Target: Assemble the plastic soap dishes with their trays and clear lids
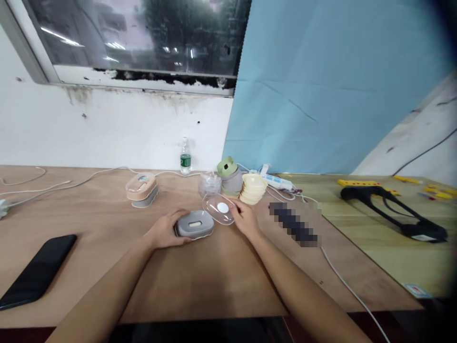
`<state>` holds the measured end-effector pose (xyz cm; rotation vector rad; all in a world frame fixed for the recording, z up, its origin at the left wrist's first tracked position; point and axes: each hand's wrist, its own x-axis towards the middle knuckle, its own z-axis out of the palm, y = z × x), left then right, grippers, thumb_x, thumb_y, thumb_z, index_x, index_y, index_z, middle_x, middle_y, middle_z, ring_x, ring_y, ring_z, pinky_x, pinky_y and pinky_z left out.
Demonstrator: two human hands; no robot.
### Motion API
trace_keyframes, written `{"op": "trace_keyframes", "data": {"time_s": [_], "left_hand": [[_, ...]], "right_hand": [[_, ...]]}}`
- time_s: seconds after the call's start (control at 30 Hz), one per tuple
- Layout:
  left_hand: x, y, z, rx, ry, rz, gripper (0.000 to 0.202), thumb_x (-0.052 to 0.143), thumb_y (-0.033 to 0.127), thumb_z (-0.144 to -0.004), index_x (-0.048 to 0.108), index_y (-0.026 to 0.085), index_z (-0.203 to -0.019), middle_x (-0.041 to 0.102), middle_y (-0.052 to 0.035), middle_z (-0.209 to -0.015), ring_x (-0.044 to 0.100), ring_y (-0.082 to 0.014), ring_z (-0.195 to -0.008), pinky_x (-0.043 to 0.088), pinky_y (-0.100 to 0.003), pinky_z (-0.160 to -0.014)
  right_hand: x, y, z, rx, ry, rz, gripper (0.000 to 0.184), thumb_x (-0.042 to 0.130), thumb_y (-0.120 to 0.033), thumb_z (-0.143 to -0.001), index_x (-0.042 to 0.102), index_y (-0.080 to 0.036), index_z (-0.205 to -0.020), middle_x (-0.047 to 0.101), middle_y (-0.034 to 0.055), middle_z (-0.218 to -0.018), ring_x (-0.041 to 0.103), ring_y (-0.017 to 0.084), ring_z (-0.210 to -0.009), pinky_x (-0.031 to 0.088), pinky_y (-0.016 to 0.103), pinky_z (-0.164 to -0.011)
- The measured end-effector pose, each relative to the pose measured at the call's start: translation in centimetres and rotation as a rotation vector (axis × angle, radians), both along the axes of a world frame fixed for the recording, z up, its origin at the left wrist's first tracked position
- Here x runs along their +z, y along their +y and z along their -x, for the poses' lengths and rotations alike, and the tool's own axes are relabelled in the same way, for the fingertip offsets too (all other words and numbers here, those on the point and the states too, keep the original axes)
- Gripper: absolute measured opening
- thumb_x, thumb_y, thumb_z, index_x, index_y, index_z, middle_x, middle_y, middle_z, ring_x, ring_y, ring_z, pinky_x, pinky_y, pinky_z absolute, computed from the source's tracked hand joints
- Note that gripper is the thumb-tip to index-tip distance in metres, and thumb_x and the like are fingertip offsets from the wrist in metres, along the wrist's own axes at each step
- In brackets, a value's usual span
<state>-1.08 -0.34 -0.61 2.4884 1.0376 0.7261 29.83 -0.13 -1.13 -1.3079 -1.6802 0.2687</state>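
While the left hand [164, 230] grips the left end of a grey oval case [194, 225], its fingers [182, 228] curled around it, a black phone [37, 271] lies far left on the counter [107, 281] and a peach-and-grey case [142, 189] sits beyond. A clear oval lid [218, 209] lies just right of the grey case, its long axis running diagonally, nearer the right hand [245, 220], whose fingers [233, 206] touch its rim, though whether they pinch it is unclear; stacked cream discs [253, 188] sit beyond
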Motion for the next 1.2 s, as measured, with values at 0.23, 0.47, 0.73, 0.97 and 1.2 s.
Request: {"op": "trace_keyframes", "data": {"time_s": [0.23,0.47,0.73,0.97,1.2], "left_hand": [[-0.4,0.7,0.7,0.005,-0.022,-0.005,0.078,0.074,0.054,-0.063,0.049,0.022,-0.129,0.052,-0.0095,-0.131,0.052,-0.0287,-0.118,0.044,-0.040,-0.101],[-0.9,1.1,0.9,0.013,-0.006,0.001,0.078,0.074,0.056,-0.062,0.051,0.024,-0.130,0.051,-0.0094,-0.132,0.052,-0.0301,-0.119,0.043,-0.042,-0.101],[-1.2,1.4,1.0,0.038,-0.003,-0.002,0.078,0.071,0.061,-0.063,0.053,0.023,-0.128,0.051,-0.0098,-0.133,0.052,-0.0303,-0.119,0.044,-0.041,-0.101],[-1.0,1.2,0.9,0.042,0.023,0.018,0.077,0.069,0.062,-0.065,0.052,0.022,-0.129,0.049,-0.0100,-0.134,0.052,-0.0292,-0.119,0.044,-0.040,-0.101],[-0.8,1.1,0.9,0.044,0.038,0.035,0.077,0.068,0.062,-0.066,0.051,0.024,-0.130,0.048,-0.0090,-0.135,0.052,-0.0291,-0.119,0.044,-0.040,-0.100]], "right_hand": [[-0.5,-0.3,0.5,0.173,-0.111,-0.092,0.041,0.044,-0.030,-0.092,0.057,-0.024,-0.130,0.071,0.0056,-0.107,0.067,0.016,-0.071,0.054,0.031,-0.075],[0.4,-0.9,3.4,0.272,-0.015,0.017,0.037,0.043,-0.029,-0.092,0.063,-0.024,-0.123,0.067,0.0050,-0.119,0.064,0.021,-0.106,0.049,0.035,-0.092],[3.9,4.1,5.0,-0.027,0.245,0.105,0.052,0.040,-0.033,-0.090,0.045,-0.018,-0.140,0.061,-0.0010,-0.057,0.058,0.016,-0.052,0.051,0.029,-0.058],[6.2,9.3,6.2,-0.097,0.430,0.285,0.051,0.043,-0.024,-0.088,0.046,-0.020,-0.139,0.054,-0.0038,-0.050,0.046,0.010,-0.035,0.039,0.020,-0.038],[6.6,10.1,7.2,-0.078,0.642,0.478,0.053,0.050,-0.025,-0.089,0.040,-0.016,-0.140,0.057,-0.0029,-0.052,0.044,0.008,-0.030,0.039,0.019,-0.037]]}}
